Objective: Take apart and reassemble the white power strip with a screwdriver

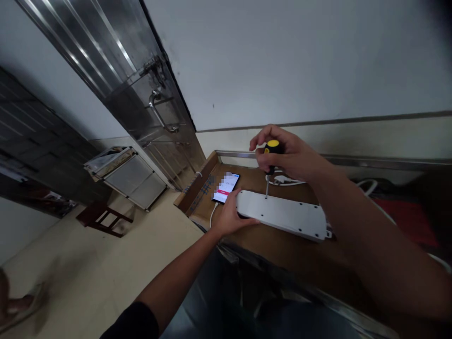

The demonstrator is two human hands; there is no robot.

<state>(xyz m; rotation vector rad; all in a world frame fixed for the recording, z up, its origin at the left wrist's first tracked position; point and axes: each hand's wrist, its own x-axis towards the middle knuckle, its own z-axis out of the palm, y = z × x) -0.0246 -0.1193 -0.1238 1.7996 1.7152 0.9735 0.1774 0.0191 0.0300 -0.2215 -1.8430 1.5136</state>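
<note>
A white power strip (282,215) lies on a brown wooden tabletop (289,249), its screw-holed underside facing up. My left hand (233,216) grips its near end, with the fingers over the edge. Above it, my right hand (286,155) holds a screwdriver (271,162) with a yellow and black handle. The screwdriver's thin shaft points down, and its tip meets a hole near the strip's end. Just beyond my left hand, a smartphone (226,187) lies with its screen lit and partly blurred. A white cable (213,215) runs from the phone.
A white cord (284,181) lies behind the strip. A metal rail (353,160) runs along the table's back edge, and a raised wooden board (196,183) lines its left side. A steel door (155,108), dark chair (102,219) and someone's foot (21,303) are at left.
</note>
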